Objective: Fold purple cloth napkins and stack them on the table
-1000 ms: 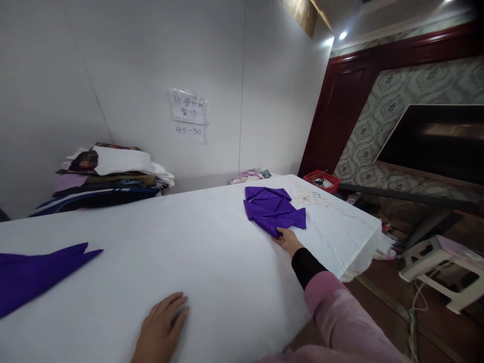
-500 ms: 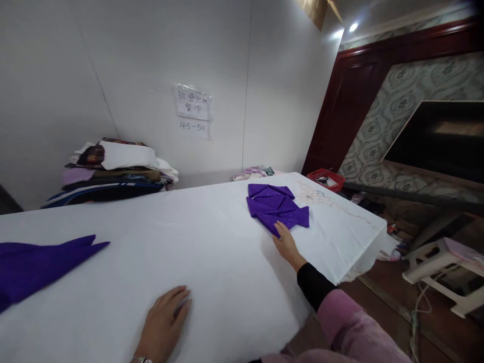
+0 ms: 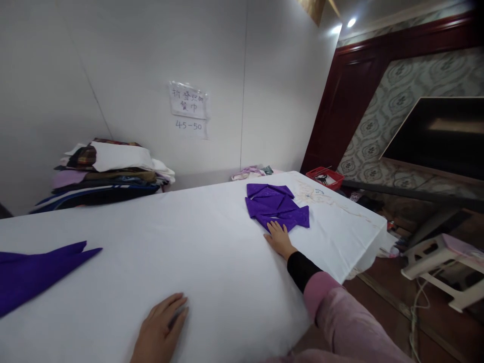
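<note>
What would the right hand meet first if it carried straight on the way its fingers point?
The folded purple cloth: the right hand's fingertips already overlap its near edge, though whether they press on it or hover just above is hard to tell.

Grey wall (image 3: pixel 132 60), blk TV (image 3: pixel 438 136), 1 wht stool (image 3: pixel 451 252)

the head view looks forward and down across the nearby white table (image 3: pixel 212 242) toward the grey wall (image 3: pixel 151 45).
</note>
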`<move>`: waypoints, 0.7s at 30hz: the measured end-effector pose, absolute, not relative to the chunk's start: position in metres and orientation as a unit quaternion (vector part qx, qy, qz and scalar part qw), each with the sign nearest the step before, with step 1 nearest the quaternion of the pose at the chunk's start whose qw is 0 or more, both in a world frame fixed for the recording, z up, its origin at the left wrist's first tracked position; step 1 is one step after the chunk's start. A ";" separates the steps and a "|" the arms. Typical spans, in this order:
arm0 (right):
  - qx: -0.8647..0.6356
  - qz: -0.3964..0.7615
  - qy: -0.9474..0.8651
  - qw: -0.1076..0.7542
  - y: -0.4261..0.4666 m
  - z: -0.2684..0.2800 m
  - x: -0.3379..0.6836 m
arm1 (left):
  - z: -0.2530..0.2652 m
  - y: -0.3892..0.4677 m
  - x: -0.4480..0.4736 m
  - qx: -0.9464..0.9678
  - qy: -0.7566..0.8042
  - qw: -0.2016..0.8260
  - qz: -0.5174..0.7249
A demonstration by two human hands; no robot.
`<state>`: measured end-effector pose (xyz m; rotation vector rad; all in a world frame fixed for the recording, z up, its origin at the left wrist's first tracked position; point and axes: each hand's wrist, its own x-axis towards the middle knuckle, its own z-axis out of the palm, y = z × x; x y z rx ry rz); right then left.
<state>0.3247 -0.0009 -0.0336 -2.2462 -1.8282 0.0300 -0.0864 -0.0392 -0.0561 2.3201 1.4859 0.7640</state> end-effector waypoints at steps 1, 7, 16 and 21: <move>-0.769 0.011 -0.627 0.122 -0.001 -0.034 0.325 | -0.055 -0.039 -0.086 0.803 0.517 0.144 0.260; -0.772 0.011 -0.623 0.125 0.001 -0.034 0.324 | -0.054 -0.039 -0.086 0.803 0.520 0.145 0.252; -0.745 -0.022 -0.642 0.179 0.003 -0.016 0.310 | -0.054 -0.037 -0.086 0.801 0.518 0.156 0.256; -0.736 -0.007 -0.650 0.191 0.000 -0.017 0.304 | -0.056 -0.038 -0.087 0.797 0.516 0.171 0.264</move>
